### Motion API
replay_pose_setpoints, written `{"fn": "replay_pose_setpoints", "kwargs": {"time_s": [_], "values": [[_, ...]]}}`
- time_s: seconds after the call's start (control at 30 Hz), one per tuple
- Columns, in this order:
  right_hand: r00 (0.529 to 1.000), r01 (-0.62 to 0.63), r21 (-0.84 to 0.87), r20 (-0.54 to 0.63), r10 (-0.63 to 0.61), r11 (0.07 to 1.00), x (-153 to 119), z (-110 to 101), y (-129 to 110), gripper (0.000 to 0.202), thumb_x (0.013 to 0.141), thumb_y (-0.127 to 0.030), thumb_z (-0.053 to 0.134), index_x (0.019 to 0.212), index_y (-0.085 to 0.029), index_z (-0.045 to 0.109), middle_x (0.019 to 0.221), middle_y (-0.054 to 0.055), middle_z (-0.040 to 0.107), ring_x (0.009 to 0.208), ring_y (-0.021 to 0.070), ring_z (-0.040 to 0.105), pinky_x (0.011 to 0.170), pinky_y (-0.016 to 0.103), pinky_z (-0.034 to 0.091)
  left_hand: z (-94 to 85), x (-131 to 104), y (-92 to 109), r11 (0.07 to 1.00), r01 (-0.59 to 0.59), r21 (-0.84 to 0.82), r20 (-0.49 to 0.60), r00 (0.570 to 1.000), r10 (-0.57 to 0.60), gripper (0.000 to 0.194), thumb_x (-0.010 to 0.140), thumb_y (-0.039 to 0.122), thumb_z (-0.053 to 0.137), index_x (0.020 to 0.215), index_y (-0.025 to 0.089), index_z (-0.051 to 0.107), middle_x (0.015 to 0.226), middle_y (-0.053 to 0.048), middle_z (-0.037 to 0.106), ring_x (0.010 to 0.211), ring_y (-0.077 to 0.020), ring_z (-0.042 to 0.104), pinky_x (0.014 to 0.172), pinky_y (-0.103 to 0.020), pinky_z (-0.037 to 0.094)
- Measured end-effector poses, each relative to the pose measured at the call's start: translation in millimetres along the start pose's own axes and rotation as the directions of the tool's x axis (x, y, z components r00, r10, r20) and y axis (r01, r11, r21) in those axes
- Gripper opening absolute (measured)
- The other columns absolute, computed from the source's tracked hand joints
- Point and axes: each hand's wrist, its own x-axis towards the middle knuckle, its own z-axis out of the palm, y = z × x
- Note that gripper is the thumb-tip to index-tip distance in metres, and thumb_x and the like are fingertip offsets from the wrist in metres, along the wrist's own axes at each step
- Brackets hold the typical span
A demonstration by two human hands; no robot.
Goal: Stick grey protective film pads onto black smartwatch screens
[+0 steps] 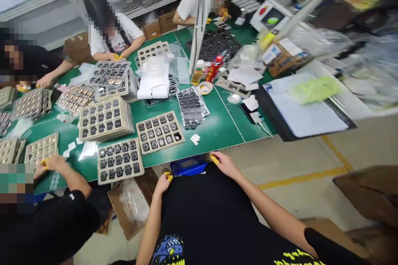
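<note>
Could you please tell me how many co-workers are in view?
4: a co-worker in black near left, another in black far left, a third in white further right, a fourth in white partly behind the pole. Others may be hidden.

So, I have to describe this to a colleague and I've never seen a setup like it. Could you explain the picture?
There's no machine doing the work: it's a person with two hands. The camera sits on their head, looking forward and down, so their own black shirt fills the bottom middle.

The left hand and right hand wear yellow finger covers. I can't tell whether either grips the shirt's edge. A blue bin shows between them.

Ahead is a green table bearing beige trays of small dark pieces, white sheets and a red can. Other people are around it too.
</note>
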Motion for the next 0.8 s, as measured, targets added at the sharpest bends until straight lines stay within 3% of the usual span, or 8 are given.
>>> {"fn": "replay_pose_setpoints", "kwargs": {"time_s": [0.1,0.17,0.23,0.33,0.43,0.57,0.67,0.8], "values": [[0.989,0.125,-0.109,0.088,-0.116,0.986,70.9,3.0,-14.5,0.036,0.111,-0.041,0.073,0.140,-0.020,0.071,0.139,0.011,0.074,0.120,0.0256,0.075,0.105,0.049,0.066,28.8,-27.3,7.6,0.994,0.070,-0.083,-0.202,0.976,-0.085,0.040,0.108,0.041,0.071,0.138,0.016,0.073,0.149,-0.017,0.075,0.138,-0.0307,0.073,0.125,-0.054,0.055],[0.982,0.171,-0.165,0.112,-0.154,0.971,104.6,10.9,-21.6,0.039,0.110,-0.042,0.074,0.143,-0.020,0.070,0.141,0.012,0.072,0.122,0.0269,0.074,0.105,0.051,0.066,38.2,-43.1,14.0,0.992,0.080,-0.096,-0.291,0.951,-0.105,0.042,0.107,0.039,0.068,0.140,0.014,0.074,0.153,-0.021,0.074,0.143,-0.0320,0.072,0.129,-0.049,0.052],[0.980,0.187,-0.204,0.108,-0.168,0.961,128.0,21.3,-25.0,0.041,0.110,-0.042,0.074,0.144,-0.020,0.069,0.143,0.012,0.071,0.124,0.0277,0.073,0.106,0.051,0.065,35.1,-50.4,20.5,0.996,0.059,-0.068,-0.317,0.945,-0.077,0.042,0.105,0.036,0.067,0.140,0.013,0.075,0.148,-0.022,0.077,0.137,-0.0318,0.076,0.124,-0.047,0.057],[0.986,0.162,-0.246,0.063,-0.151,0.956,143.9,40.5,-22.7,0.039,0.109,-0.042,0.075,0.142,-0.020,0.070,0.145,0.012,0.071,0.126,0.0281,0.072,0.108,0.052,0.064,11.5,-44.0,28.8,0.998,-0.053,0.022,-0.263,0.963,0.057,0.039,0.104,0.030,0.065,0.140,0.017,0.074,0.138,-0.017,0.082,0.123,-0.0268,0.082,0.115,-0.044,0.064],[0.995,0.093,-0.284,-0.012,-0.101,0.954,139.2,59.7,-15.8,0.040,0.109,-0.042,0.075,0.142,-0.020,0.070,0.147,0.013,0.069,0.129,0.0292,0.071,0.110,0.054,0.063,-19.0,-22.4,39.5,0.967,-0.227,0.117,-0.176,0.953,0.245,0.036,0.106,0.028,0.062,0.140,0.020,0.073,0.136,-0.013,0.082,0.120,-0.0233,0.081,0.115,-0.044,0.064],[0.991,-0.002,-0.313,-0.125,-0.039,0.950,123.9,76.2,-7.8,0.044,0.109,-0.043,0.075,0.146,-0.020,0.068,0.149,0.013,0.068,0.131,0.0302,0.070,0.111,0.055,0.062,-43.3,22.7,66.9,0.874,-0.429,0.230,-0.110,0.880,0.461,0.032,0.108,0.030,0.063,0.138,0.022,0.072,0.135,-0.014,0.079,0.126,-0.0270,0.077,0.118,-0.052,0.062],[0.979,-0.022,-0.306,-0.201,-0.042,0.952,120.5,83.0,-1.1,0.042,0.109,-0.044,0.075,0.143,-0.020,0.069,0.146,0.013,0.070,0.128,0.0292,0.071,0.109,0.054,0.063,-40.6,63.8,95.5,0.789,-0.523,0.321,-0.108,0.808,0.580,0.032,0.108,0.031,0.063,0.137,0.021,0.071,0.137,-0.018,0.075,0.134,-0.0328,0.071,0.120,-0.058,0.060],[0.948,0.026,-0.273,-0.297,-0.110,0.962,123.3,89.7,12.7,0.040,0.109,-0.046,0.074,0.139,-0.019,0.070,0.140,0.011,0.072,0.122,0.0273,0.072,0.106,0.051,0.063,-19.5,112.3,124.0,0.690,-0.571,0.445,-0.138,0.718,0.682,0.032,0.108,0.031,0.062,0.136,0.017,0.071,0.128,-0.022,0.071,0.131,-0.0394,0.068,0.116,-0.064,0.060]]}}
